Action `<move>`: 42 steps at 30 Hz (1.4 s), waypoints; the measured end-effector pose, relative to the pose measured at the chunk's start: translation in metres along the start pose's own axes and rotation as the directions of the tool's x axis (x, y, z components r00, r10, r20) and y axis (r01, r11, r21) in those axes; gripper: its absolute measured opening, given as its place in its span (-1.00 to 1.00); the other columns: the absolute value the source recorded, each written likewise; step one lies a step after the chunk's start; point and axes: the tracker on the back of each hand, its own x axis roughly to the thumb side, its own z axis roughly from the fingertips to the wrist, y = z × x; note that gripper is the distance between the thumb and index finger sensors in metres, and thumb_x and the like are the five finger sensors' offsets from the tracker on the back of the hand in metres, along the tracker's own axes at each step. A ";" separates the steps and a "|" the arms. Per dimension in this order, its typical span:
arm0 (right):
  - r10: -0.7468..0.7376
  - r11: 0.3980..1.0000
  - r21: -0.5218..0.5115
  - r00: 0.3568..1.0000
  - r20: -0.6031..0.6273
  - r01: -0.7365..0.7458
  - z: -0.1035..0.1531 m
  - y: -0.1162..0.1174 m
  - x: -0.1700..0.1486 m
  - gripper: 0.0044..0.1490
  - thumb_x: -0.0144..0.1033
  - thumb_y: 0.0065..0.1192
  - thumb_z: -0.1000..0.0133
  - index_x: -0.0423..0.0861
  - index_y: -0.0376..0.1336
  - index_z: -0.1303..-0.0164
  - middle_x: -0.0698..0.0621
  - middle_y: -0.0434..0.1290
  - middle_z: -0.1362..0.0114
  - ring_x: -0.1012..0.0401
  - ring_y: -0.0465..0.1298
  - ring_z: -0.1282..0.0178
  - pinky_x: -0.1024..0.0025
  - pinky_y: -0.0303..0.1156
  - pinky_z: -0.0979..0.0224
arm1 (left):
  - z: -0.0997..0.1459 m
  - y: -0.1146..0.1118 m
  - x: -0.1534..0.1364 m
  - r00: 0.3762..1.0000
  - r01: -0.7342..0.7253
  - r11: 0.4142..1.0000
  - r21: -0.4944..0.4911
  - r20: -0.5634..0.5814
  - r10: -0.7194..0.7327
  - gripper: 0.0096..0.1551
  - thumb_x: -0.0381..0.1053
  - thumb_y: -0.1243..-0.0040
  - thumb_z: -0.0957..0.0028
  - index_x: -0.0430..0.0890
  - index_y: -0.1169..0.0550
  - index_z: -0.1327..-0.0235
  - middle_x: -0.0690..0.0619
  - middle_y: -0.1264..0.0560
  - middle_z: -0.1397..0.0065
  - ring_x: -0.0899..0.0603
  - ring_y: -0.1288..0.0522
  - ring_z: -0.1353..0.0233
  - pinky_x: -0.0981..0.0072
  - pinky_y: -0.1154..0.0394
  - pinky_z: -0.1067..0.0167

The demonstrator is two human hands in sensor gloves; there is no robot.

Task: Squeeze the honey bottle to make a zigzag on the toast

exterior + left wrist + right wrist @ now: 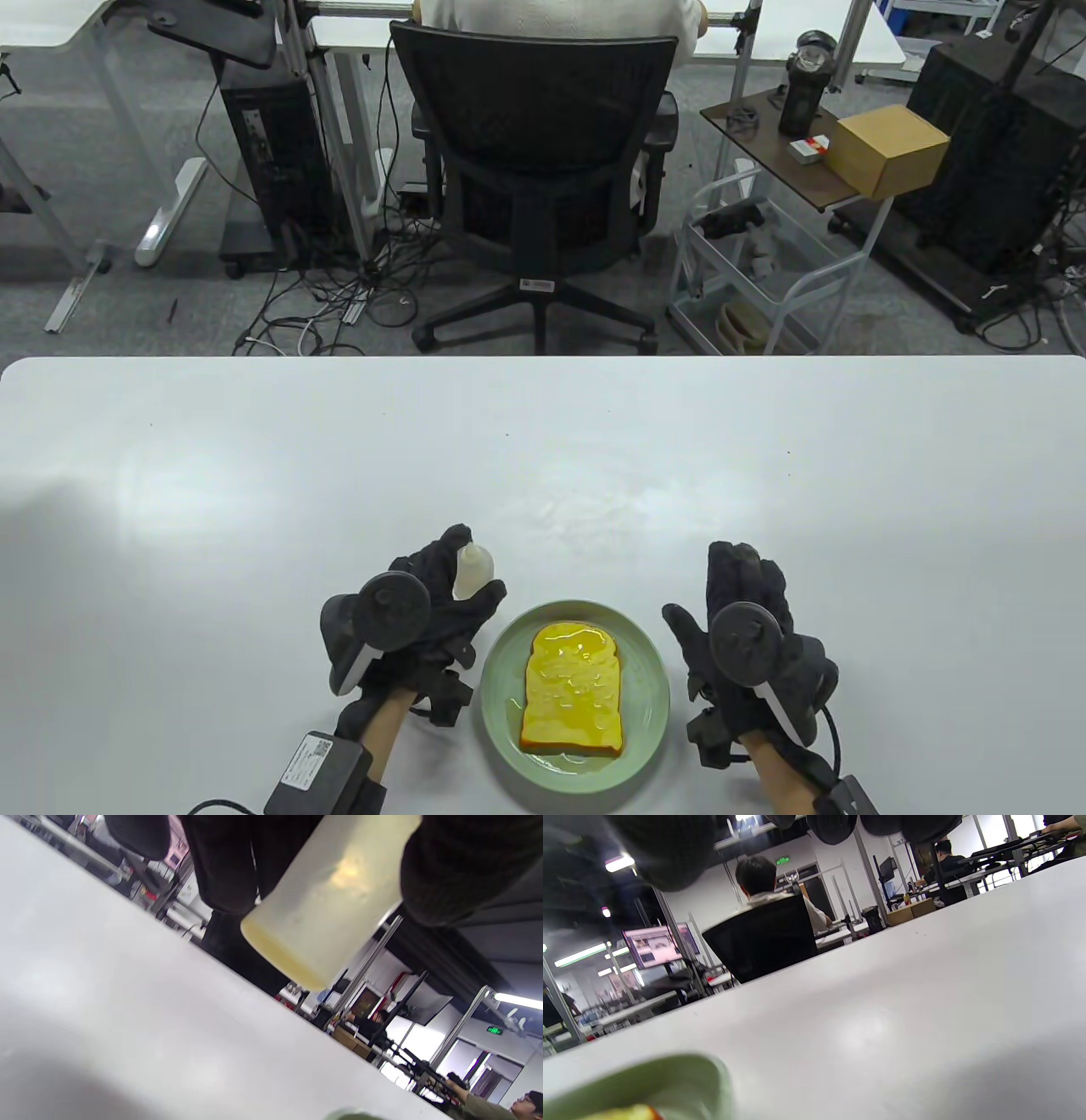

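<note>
We record the honey bottle [473, 571] gripped in our left hand [424, 607] just left of the plate [509, 645] bearing glazed toast [574, 689], right hand [747, 620] splayed empty opposite; risk: further squeezing floods the plate.

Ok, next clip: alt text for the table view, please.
Left hand grips a pale honey bottle beside a green plate holding honey-glazed toast. Right hand rests open on the white table, right of the plate.

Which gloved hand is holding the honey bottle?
The left hand: its fingers wrap the honey bottle left of the plate. The right hand holds nothing, lying flat on the table.
</note>
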 end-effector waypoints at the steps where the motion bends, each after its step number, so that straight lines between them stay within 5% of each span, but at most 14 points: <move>1: -0.023 1.000 -0.012 1.000 0.011 0.023 -0.001 -0.005 0.004 0.05 0.04 0.35 0.03 0.02 -0.03 -0.62 -0.14 0.14 -0.71 -0.24 0.19 -0.64 -0.12 0.31 -0.52 | 0.002 0.001 0.004 1.000 -0.001 1.000 0.012 0.016 0.001 0.01 0.42 -0.43 0.19 0.00 -0.39 -0.49 0.00 -0.49 -0.41 -0.30 -0.56 -0.44 -0.41 -0.33 -0.39; 7: -0.210 0.965 -0.119 0.963 0.172 0.232 0.002 -0.043 0.051 -0.26 -0.11 0.34 -0.01 0.03 0.28 -0.45 -0.09 0.53 -0.41 -0.04 0.57 -0.23 0.19 0.57 -0.14 | 0.017 0.000 0.035 0.989 0.075 0.991 0.107 0.122 -0.088 0.00 0.40 -0.41 0.17 0.03 -0.34 -0.51 -0.04 -0.41 -0.44 -0.28 -0.61 -0.37 -0.35 -0.43 -0.35; 12: -0.285 0.951 -0.035 0.918 0.277 0.306 0.015 -0.044 0.078 -0.36 0.00 0.30 0.00 0.01 0.43 -0.27 -0.05 0.67 -0.15 0.03 0.66 0.07 0.32 0.60 0.14 | 0.021 -0.010 0.054 0.958 0.183 0.976 0.118 0.202 -0.204 0.00 0.39 -0.41 0.16 0.04 -0.33 -0.51 -0.06 -0.39 -0.44 -0.28 -0.65 -0.30 -0.26 -0.53 -0.30; 22: -0.389 0.917 0.005 0.891 0.233 0.399 0.014 -0.048 0.066 -0.41 -0.06 0.27 -0.03 -0.02 0.45 -0.23 -0.04 0.70 -0.05 0.07 0.67 0.20 0.38 0.59 0.26 | 0.024 0.001 0.071 0.950 0.197 0.973 0.119 0.222 -0.219 -0.01 0.29 -0.41 0.10 0.08 -0.23 -0.57 0.00 -0.41 -0.49 -0.34 -0.56 -0.41 -0.23 -0.57 -0.26; 26: -0.371 0.926 0.031 0.890 0.263 0.377 0.019 -0.043 0.074 -0.35 0.08 0.24 0.00 -0.03 0.48 -0.18 -0.06 0.71 -0.05 0.05 0.67 0.20 0.38 0.59 0.27 | 0.025 -0.003 0.074 0.930 0.258 0.961 0.100 0.243 -0.275 -0.02 0.28 -0.42 0.09 0.16 -0.21 -0.58 0.03 -0.36 -0.51 -0.40 -0.53 -0.45 -0.29 -0.57 -0.26; 33: -0.253 0.965 0.009 0.928 0.272 0.261 0.024 -0.028 0.083 -0.36 0.17 0.24 0.04 -0.04 0.57 0.03 -0.05 0.74 0.08 0.06 0.68 0.28 0.39 0.58 0.34 | 0.028 -0.002 0.086 0.907 0.306 0.948 0.088 0.275 -0.318 0.00 0.27 -0.45 0.11 0.23 -0.22 -0.59 0.03 -0.34 -0.53 -0.35 -0.52 -0.43 -0.07 -0.67 -0.18; 42: -0.216 0.975 0.001 0.939 0.268 0.223 0.022 -0.021 0.083 -0.48 -0.04 0.30 0.05 -0.11 0.58 0.09 -0.07 0.72 0.15 0.08 0.66 0.31 0.41 0.57 0.35 | 0.024 -0.002 0.092 0.882 0.361 0.933 -0.013 0.330 -0.336 0.05 0.16 -0.54 0.21 -0.04 -0.31 -0.56 -0.01 -0.41 -0.48 -0.32 -0.55 -0.41 0.05 -0.71 -0.18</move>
